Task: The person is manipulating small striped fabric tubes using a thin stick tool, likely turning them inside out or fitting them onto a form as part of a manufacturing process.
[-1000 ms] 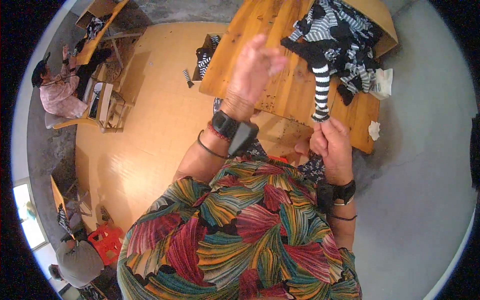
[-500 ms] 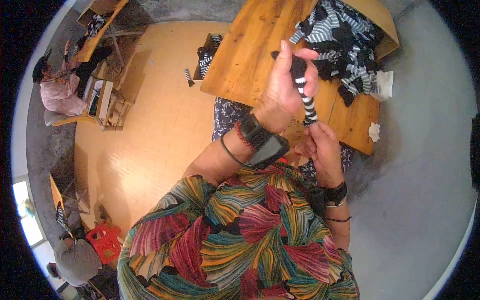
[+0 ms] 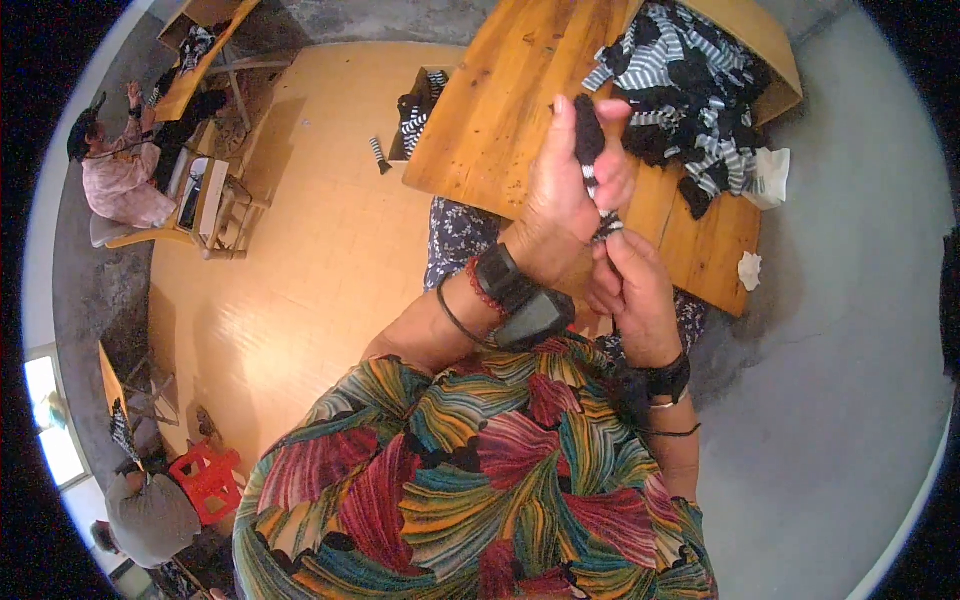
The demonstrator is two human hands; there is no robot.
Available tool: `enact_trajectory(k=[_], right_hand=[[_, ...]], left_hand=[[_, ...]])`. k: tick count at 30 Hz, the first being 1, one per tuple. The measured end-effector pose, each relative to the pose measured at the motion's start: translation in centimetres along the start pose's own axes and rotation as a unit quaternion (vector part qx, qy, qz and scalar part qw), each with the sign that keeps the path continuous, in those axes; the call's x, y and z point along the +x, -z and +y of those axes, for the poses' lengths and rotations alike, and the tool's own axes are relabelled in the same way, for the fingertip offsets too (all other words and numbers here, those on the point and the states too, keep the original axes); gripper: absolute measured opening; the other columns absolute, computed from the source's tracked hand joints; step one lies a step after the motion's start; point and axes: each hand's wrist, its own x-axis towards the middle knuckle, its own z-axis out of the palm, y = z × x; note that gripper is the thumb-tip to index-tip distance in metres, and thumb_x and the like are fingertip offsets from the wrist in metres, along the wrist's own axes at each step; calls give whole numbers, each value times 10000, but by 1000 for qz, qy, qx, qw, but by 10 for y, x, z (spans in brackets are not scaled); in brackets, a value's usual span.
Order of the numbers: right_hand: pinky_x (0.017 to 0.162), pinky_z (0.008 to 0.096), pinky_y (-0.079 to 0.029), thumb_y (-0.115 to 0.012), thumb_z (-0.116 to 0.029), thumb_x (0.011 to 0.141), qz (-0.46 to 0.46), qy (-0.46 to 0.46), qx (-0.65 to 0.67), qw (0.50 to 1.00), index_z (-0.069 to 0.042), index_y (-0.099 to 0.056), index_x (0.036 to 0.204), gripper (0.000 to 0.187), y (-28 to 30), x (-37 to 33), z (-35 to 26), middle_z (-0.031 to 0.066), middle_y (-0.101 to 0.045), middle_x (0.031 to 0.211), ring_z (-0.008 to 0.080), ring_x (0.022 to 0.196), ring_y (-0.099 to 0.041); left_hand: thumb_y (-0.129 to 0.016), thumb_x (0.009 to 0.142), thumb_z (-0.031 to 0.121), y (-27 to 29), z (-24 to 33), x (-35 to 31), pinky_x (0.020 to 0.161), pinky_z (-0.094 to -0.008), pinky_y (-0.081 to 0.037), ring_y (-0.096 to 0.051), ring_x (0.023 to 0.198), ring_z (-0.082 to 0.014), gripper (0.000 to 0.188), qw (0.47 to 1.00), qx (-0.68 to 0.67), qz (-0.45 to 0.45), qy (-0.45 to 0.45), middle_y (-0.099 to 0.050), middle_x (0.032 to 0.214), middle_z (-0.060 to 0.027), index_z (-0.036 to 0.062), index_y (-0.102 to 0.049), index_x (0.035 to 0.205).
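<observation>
A small black-and-white striped knit sock (image 3: 590, 140) is stretched between my hands above the near part of the wooden table. My left hand (image 3: 560, 190) is wrapped around its upper length, the solid black end sticking up between thumb and fingers. Lower down, the fingers of my right hand (image 3: 640, 290) pinch the striped end just below the left palm. Part of the sock is hidden behind my left fingers. Beyond my hands lies a heap of similar black and grey-striped knit pieces (image 3: 650, 65).
The heap spills from a cardboard box (image 3: 785, 80) lying on the wooden table (image 3: 480, 130). White scraps (image 3: 750, 270) lie at its right edge. On the floor, left, are another box (image 3: 400, 145) and one striped piece (image 3: 379, 155). Two other people (image 3: 125, 185) sit farther left, near a red stool (image 3: 205, 483).
My right hand has moved up closer to my left, and the striped stretch between them has shortened. The black end now stands straighter in my left hand.
</observation>
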Motion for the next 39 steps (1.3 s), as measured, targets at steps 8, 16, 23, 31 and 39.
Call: enact_trajectory(k=[8, 16, 23, 31, 39], right_hand=[[372, 196, -213, -485, -247, 869, 93, 52, -164, 981, -48, -527, 720, 253, 15, -3, 15, -57, -375, 497, 30, 405, -304], [379, 193, -229, -450, -277, 882, 13, -11, 28, 999, -60, -491, 713, 278, 14, -1, 8, -47, -362, 492, 40, 399, -291], [390, 200, -251, -439, -244, 883, 84, 4, -162, 983, -54, -499, 710, 264, 24, 5, 10, -36, -391, 509, 48, 407, -311], [405, 162, -308, -494, -214, 863, 116, 75, -298, 944, -38, -542, 738, 221, 39, -5, 7, -69, -407, 570, 23, 465, -365], [393, 175, -269, -489, -232, 865, 108, 95, -195, 970, -51, -533, 727, 232, 28, 8, 20, -58, -407, 567, 18, 461, -351]], left_hand=[[-355, 843, 541, 5, 16, 14, 403, -268, -290, -350, 397, -145, 504, 997, -25, 68, -39, -444, 539, -35, 75, -503, 966], [-342, 860, 492, 21, -12, 8, 374, -271, -270, -333, 359, -152, 485, 995, -58, 43, 64, -439, 491, -35, 42, -521, 825], [-370, 861, 453, 27, 3, 18, 394, -286, -321, -399, 391, -169, 445, 997, -30, 64, 41, -474, 538, -51, 42, -520, 780], [-397, 853, 449, 23, 3, 19, 397, -295, -316, -398, 385, -177, 444, 996, -5, 65, 66, -445, 496, -45, 48, -522, 708], [-352, 866, 443, 28, -15, 11, 380, -280, -261, -317, 359, -152, 456, 986, -80, 3, 145, -389, 465, -17, 63, -518, 675]])
